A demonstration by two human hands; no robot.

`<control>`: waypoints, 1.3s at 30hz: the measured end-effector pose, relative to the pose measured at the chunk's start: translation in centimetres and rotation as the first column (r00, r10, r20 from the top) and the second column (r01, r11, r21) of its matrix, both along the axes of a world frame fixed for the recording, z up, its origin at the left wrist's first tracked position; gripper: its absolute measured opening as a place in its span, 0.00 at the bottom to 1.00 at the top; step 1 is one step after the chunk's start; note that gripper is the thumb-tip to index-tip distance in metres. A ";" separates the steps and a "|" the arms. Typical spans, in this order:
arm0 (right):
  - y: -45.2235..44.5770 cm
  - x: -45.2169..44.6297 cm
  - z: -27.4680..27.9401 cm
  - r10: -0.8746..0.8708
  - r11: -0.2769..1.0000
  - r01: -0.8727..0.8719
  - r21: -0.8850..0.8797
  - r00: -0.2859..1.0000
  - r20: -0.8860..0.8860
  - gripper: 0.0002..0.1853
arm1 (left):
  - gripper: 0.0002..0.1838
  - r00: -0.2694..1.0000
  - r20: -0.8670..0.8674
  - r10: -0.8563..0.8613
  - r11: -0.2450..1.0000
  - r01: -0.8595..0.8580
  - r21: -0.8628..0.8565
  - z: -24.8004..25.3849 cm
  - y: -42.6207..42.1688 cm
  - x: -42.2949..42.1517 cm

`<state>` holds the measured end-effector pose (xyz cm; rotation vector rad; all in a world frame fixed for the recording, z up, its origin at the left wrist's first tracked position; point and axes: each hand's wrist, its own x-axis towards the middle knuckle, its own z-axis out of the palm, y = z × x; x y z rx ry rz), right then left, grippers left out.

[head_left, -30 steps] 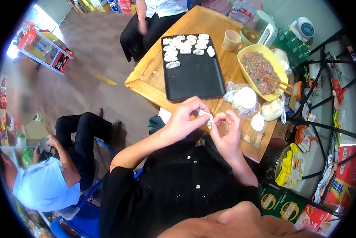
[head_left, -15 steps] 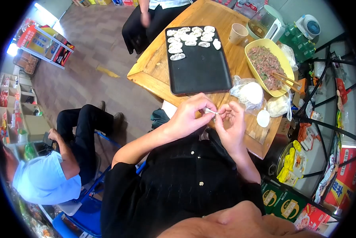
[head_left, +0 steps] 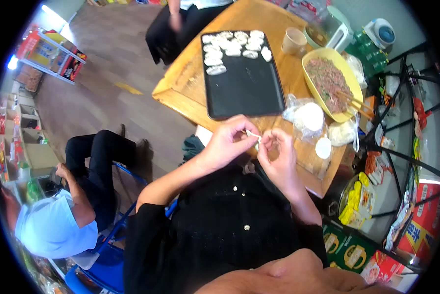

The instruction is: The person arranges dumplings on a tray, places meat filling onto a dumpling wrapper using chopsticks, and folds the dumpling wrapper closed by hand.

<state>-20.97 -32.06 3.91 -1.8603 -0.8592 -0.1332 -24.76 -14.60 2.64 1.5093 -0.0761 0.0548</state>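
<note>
Between my two hands is a small white dumpling [head_left: 257, 137], mostly hidden by the fingers. My left hand [head_left: 228, 143] pinches its left side, and the fingertips of my right hand [head_left: 277, 151] close on its right edge. Just beyond them lies a black tray [head_left: 242, 95] with several white dumplings [head_left: 216, 70] at its far end. A yellow bowl [head_left: 353, 93] of minced filling [head_left: 330, 81] with chopsticks [head_left: 355, 104] in it stands to the right. Nearer are a stack of round wrappers [head_left: 308, 117] in plastic and a single wrapper [head_left: 323, 148].
A paper cup [head_left: 294, 41] and a clear jug [head_left: 335, 32] stand on the wooden table [head_left: 185, 93]. One person [head_left: 195, 24] sits beyond the table, another [head_left: 58, 223] at the left. A black rack [head_left: 386, 152] is at the right.
The view has shifted slightly. Both hands stay together at the dumpling, with small changes in how the fingers are placed on it.
</note>
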 end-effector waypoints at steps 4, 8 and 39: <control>0.2 0.3 -0.1 -0.035 0.999 0.035 -0.003 0.998 -0.058 0.23 | 0.05 0.998 0.045 -0.033 0.999 0.033 0.011 0.3 0.3 0.1; 0.3 0.3 -0.4 -0.037 0.999 0.034 -0.031 0.994 -0.103 0.25 | 0.05 0.998 0.050 -0.035 0.999 0.034 0.017 0.2 0.5 0.1; 2.7 0.0 1.9 -0.007 0.997 0.008 -0.077 1.000 0.019 0.29 | 0.05 0.993 0.102 0.063 0.981 -0.043 -0.189 -0.9 1.5 -0.8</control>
